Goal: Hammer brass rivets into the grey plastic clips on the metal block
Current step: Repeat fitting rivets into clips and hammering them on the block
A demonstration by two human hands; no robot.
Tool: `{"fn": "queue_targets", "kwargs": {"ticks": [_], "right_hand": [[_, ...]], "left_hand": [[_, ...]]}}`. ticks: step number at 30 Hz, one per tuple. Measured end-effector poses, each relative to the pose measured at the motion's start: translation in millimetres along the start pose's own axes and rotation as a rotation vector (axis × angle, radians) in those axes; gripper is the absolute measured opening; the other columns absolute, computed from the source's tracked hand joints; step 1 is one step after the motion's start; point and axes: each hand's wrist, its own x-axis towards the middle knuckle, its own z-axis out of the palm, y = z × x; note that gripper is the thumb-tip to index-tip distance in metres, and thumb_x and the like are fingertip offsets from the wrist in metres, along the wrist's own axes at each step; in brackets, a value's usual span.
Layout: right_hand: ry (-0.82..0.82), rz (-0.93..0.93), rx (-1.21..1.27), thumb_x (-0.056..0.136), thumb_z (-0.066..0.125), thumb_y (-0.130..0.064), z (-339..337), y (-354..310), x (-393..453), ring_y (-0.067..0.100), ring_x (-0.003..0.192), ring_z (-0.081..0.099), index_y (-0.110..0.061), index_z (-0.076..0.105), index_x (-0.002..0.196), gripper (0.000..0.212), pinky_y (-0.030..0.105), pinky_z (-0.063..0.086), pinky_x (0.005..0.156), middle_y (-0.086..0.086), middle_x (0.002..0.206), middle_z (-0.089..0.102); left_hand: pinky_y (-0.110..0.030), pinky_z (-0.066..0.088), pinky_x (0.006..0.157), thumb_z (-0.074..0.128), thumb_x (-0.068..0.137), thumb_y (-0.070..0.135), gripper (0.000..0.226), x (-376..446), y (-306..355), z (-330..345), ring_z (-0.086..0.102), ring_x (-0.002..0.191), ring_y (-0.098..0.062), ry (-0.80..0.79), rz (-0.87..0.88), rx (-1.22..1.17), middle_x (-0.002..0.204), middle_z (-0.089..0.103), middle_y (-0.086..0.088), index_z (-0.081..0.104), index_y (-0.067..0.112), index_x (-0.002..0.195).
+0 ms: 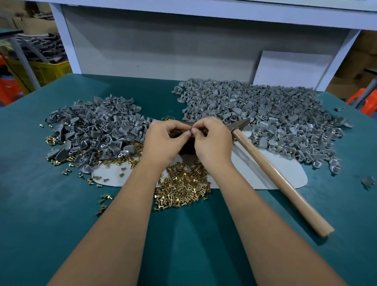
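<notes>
Head view: left hand and right hand meet fingertip to fingertip over the dark metal block near mid-desk; both have fingers curled in a pinch on sth small betw. them, prob. a clip and rivet being seated, but the piece itself is hidden by the fingers, can't tell which; block sits right under the hands so the part can go straight down onto it

Hammer lies untouched just right of the right hand, head at the block end, wooden handle running toward the desk's near-right edge; judged: parked for a quick right-hand grab once the rivet is set

Brass rivets heaped just near-side of the block, betw. the forearms, within easy reach; more scattered toward the left

Grey clips w/o rivets, it seems, in the left pile; bigger right pile toward the far-right corner shows brass glints, so likely finished ones; feed from left, discard right

White sheet under block and hammer on the green desk; purpose unclear
</notes>
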Motion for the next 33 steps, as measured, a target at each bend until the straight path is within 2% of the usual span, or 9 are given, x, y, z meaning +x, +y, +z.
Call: {"fn": "queue_targets", "kwargs": {"ticks": [3, 9, 11, 13, 17, 21, 25, 29, 33], "right_hand": [[0.003, -0.007, -0.009, 0.086, 0.064, -0.01, 0, 0, -1, 0.005, 0.075, 0.047, -0.018, 0.066, 0.078, 0.012, 0.019, 0.03, 0.065, -0.012, 0.083, 0.053], [-0.003, -0.028, -0.012, 0.086, 0.063, -0.008, -2, 0, -1, 0.0, 0.069, 0.042, -0.019, 0.063, 0.075, 0.016, 0.013, 0.029, 0.059, -0.012, 0.081, 0.052], [-0.018, -0.034, -0.007, 0.087, 0.063, -0.009, -3, 1, -1, -0.001, 0.07, 0.044, -0.018, 0.064, 0.076, 0.014, 0.007, 0.031, 0.061, -0.012, 0.081, 0.053], [-0.026, -0.039, -0.01, 0.087, 0.062, -0.009, -2, 1, -1, 0.003, 0.074, 0.046, -0.017, 0.066, 0.078, 0.012, 0.009, 0.03, 0.061, -0.012, 0.082, 0.053], [-0.015, -0.044, -0.002, 0.088, 0.06, -0.008, -2, 0, -3, 0.003, 0.077, 0.047, -0.016, 0.067, 0.082, 0.012, 0.004, 0.031, 0.064, -0.013, 0.084, 0.051], [0.062, -0.031, -0.07, 0.092, 0.056, -0.014, -14, 3, -8, 0.002, 0.086, 0.048, -0.019, 0.068, 0.101, 0.016, 0.01, 0.035, 0.073, -0.013, 0.095, 0.053], [0.226, -0.007, -0.538, 0.09, 0.057, -0.02, -57, 25, -10, 0.014, 0.093, 0.046, -0.014, 0.061, 0.112, 0.024, 0.027, 0.04, 0.081, 0.0, 0.106, 0.054], [0.037, 0.211, -0.858, 0.093, 0.05, -0.03, -82, 45, -15, 0.033, 0.1, 0.054, -0.004, 0.056, 0.11, 0.032, 0.037, 0.043, 0.074, 0.015, 0.108, 0.058], [-0.123, 0.261, -0.889, 0.096, 0.048, -0.042, -79, 44, -13, 0.031, 0.094, 0.054, -0.009, 0.064, 0.104, 0.038, 0.032, 0.036, 0.065, 0.011, 0.098, 0.057]], "left_hand": [[0.0, 0.043, 0.074, 0.073, 0.084, 0.012, 0.013, 0, -1, 1, 0.062, 0.085, 0.01, 0.01, -0.006, 0.001, 0.089, 0.073, 0.011, 0.078, 0.018, 0.095], [-0.008, 0.047, 0.079, 0.074, 0.085, 0.012, 0.012, 1, 0, 1, 0.066, 0.089, -0.001, 0.013, 0.007, 0.004, 0.093, 0.075, 0.006, 0.079, 0.017, 0.095], [-0.015, 0.05, 0.083, 0.073, 0.085, 0.012, 0.012, 0, 1, 0, 0.066, 0.09, -0.002, 0.006, 0.021, 0.011, 0.093, 0.075, 0.006, 0.079, 0.016, 0.095], [-0.025, 0.052, 0.089, 0.073, 0.085, 0.012, 0.012, 0, 0, 0, 0.066, 0.093, -0.007, 0.004, 0.024, 0.016, 0.093, 0.075, 0.005, 0.079, 0.016, 0.095], [-0.043, 0.046, 0.099, 0.072, 0.086, 0.015, 0.013, 1, 0, 1, 0.06, 0.109, -0.025, -0.006, 0.013, 0.069, 0.099, 0.073, 0.005, 0.078, 0.017, 0.098], [-0.03, 0.036, 0.094, 0.072, 0.087, 0.02, 0.011, -1, 0, 2, 0.046, 0.112, -0.018, 0.031, -0.011, 0.107, 0.098, 0.065, 0.015, 0.075, 0.025, 0.096], [-0.029, 0.037, 0.092, 0.072, 0.088, 0.023, 0.015, -1, 0, 4, 0.04, 0.11, -0.012, 0.019, -0.041, 0.07, 0.093, 0.054, 0.029, 0.072, 0.032, 0.101], [-0.026, 0.035, 0.089, 0.069, 0.089, 0.024, 0.024, -1, -1, 4, 0.041, 0.112, -0.011, 0.028, -0.024, 0.087, 0.092, 0.057, 0.029, 0.068, 0.029, 0.112], [-0.024, 0.029, 0.09, 0.07, 0.089, 0.025, 0.008, -2, -3, 4, 0.037, 0.111, -0.012, 0.035, 0.0, 0.172, 0.095, 0.057, 0.019, 0.073, 0.025, 0.096]]}}
